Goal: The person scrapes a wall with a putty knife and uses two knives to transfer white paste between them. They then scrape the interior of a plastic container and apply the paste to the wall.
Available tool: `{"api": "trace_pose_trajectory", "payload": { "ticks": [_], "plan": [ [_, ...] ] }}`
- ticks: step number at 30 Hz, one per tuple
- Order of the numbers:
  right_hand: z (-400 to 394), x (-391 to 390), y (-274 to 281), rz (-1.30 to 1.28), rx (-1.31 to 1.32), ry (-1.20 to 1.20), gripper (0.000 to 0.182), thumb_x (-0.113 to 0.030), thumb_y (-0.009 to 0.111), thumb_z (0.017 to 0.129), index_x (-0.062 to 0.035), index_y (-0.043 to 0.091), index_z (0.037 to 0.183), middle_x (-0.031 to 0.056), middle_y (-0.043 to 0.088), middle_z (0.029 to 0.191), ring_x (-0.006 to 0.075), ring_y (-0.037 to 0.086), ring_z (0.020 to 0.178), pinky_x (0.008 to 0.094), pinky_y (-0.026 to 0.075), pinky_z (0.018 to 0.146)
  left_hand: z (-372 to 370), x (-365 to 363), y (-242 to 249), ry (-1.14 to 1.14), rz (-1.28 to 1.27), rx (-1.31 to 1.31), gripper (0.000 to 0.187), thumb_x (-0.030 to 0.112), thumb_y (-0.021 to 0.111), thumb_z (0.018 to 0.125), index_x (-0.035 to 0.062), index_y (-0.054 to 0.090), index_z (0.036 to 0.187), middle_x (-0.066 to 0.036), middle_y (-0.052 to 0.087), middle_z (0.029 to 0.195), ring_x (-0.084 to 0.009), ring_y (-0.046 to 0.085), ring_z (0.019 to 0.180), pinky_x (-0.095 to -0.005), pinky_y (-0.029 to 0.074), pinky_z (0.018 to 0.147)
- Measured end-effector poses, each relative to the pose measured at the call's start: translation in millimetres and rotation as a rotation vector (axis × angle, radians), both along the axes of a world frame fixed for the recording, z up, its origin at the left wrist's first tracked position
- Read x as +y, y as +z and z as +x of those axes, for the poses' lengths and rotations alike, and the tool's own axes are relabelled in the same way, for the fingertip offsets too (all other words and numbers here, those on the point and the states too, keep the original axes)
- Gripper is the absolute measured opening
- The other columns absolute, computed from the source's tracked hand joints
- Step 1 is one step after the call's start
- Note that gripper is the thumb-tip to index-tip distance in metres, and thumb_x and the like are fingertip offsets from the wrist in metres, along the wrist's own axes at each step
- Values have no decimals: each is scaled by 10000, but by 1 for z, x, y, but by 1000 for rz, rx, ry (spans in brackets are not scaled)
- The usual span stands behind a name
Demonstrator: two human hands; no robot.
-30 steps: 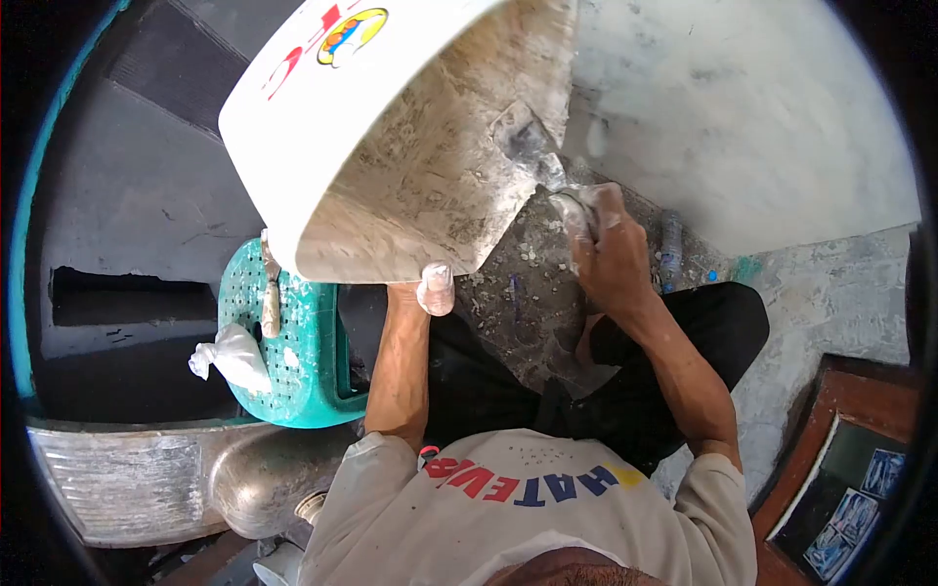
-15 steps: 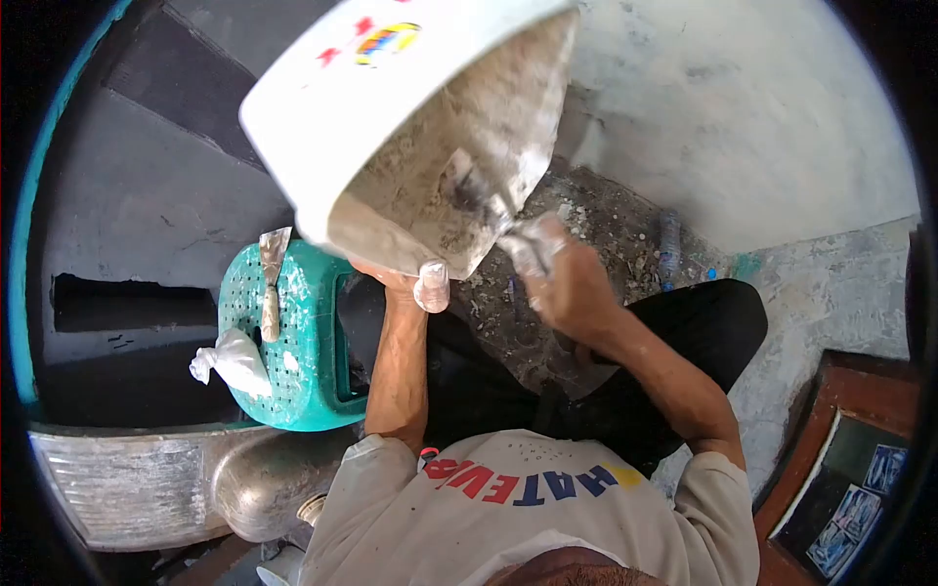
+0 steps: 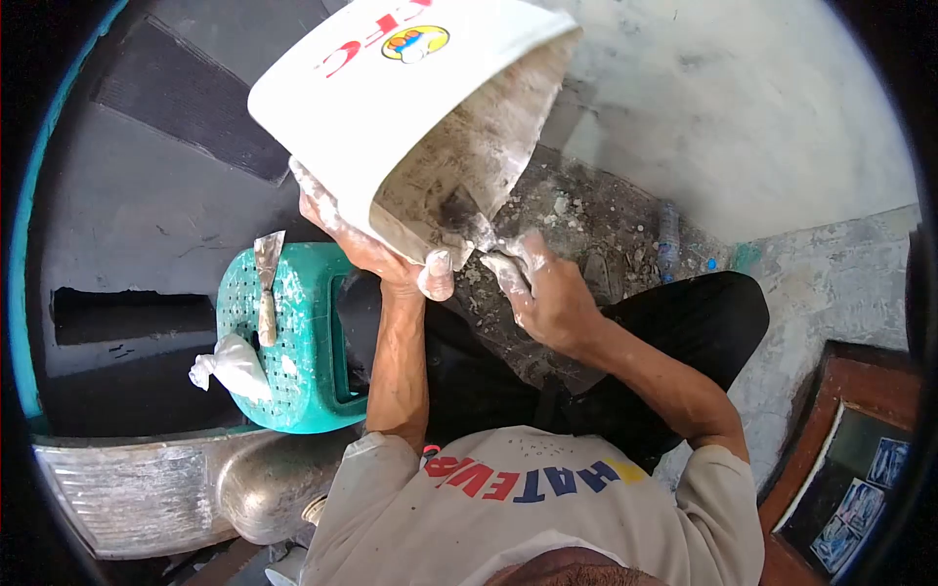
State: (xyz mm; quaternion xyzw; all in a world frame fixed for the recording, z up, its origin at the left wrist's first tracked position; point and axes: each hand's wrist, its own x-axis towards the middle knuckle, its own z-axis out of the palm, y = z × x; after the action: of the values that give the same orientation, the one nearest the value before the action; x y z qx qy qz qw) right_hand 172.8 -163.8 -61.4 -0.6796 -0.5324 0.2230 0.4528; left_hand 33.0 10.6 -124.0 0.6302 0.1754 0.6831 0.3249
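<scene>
A white bucket [image 3: 352,107] with red letters and a round logo is tilted, its dirty, crusted inside facing right. My left hand [image 3: 376,254] grips its lower edge, fingers beneath and the white-smeared thumb at the rim. In my right hand [image 3: 547,293] is a putty knife [image 3: 462,213], its blade inside the bucket near the lower wall. White paste coats the fingers of both hands. Another putty knife [image 3: 267,288] lies on a green plastic stool [image 3: 318,342] to the left, beside a knotted white plastic bag [image 3: 234,369].
Rubble and dust cover the floor [image 3: 576,210] ahead, where a plastic bottle [image 3: 668,239] lies by the wall [image 3: 743,127]. A metal vessel [image 3: 274,479] sits at lower left. A brown wooden frame [image 3: 840,391] stands at lower right.
The bucket has turned slightly and its lower rim has shifted right. My right hand has drawn the putty knife down and left, toward the rim.
</scene>
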Motion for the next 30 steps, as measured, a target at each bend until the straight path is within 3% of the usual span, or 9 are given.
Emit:
{"api": "trace_pose_trajectory", "payload": {
  "ticks": [2,10,11,14,15,17,22,24,30],
  "plan": [
    [14,8,14,112,-86,44,196,-190,607,1055,-34,569,1167,218,651,779,426,698,682,496,528,585,-6,51,-131,112,87,-133,1328,625,786,745,-47,62,1632,-231,269,1622,-383,360,1468,-559,308,1215],
    [24,9,17,-64,-28,-8,261,-166,616,1046,-21,481,1215,265,667,862,412,733,792,524,521,644,5,6,-1,60,-81,30,1431,713,749,711,-35,-22,1657,-286,104,1693,-434,200,1559,-569,229,1260],
    [30,13,13,-56,69,-102,258,-164,618,1042,-20,486,1211,284,683,918,439,742,865,539,530,697,-9,21,-30,-52,-93,-29,1327,606,804,749,138,-10,1685,-187,206,1664,-368,312,1489,-587,281,1229],
    [-10,-2,-2,46,-11,75,234,-151,624,1042,-14,502,1188,271,691,914,417,745,851,520,537,721,10,1,21,-90,31,53,1335,613,817,742,114,13,1683,-177,259,1645,-357,313,1488,-574,282,1233],
    [-2,0,19,-123,175,110,203,-131,624,1038,-10,527,1168,261,698,951,433,739,862,495,551,723,22,2,65,163,311,141,1312,780,678,749,-24,152,1642,-267,297,1578,-377,364,1444,-555,328,1181],
    [18,6,28,-3,76,29,197,-122,626,1029,-14,536,1167,251,702,978,430,739,867,484,564,725,-15,27,-65,-130,-501,-188,1125,711,685,813,14,295,1606,-220,457,1397,-326,481,1314,-507,393,1125],
    [43,11,45,104,-599,-154,249,-87,656,957,-28,537,1168,222,709,1041,386,735,787,478,583,646,-46,10,-57,-646,-164,80,451,467,564,1039,125,537,1332,-104,552,1177,-222,543,1051,-391,523,971],
    [37,13,37,107,-520,-173,267,-91,659,950,-39,525,1176,212,700,1042,383,729,765,479,574,633,-67,25,-105,-960,-459,-259,731,461,565,911,59,452,1511,-178,499,1465,-313,471,1350,-537,386,1159],
    [17,-2,35,62,-338,81,342,-105,697,929,-89,534,1230,145,657,1040,355,699,698,473,544,595,-25,37,-61,-466,-116,-3,736,508,597,946,54,458,1508,-178,480,1427,-307,488,1299,-505,408,1098]
  ]
}}
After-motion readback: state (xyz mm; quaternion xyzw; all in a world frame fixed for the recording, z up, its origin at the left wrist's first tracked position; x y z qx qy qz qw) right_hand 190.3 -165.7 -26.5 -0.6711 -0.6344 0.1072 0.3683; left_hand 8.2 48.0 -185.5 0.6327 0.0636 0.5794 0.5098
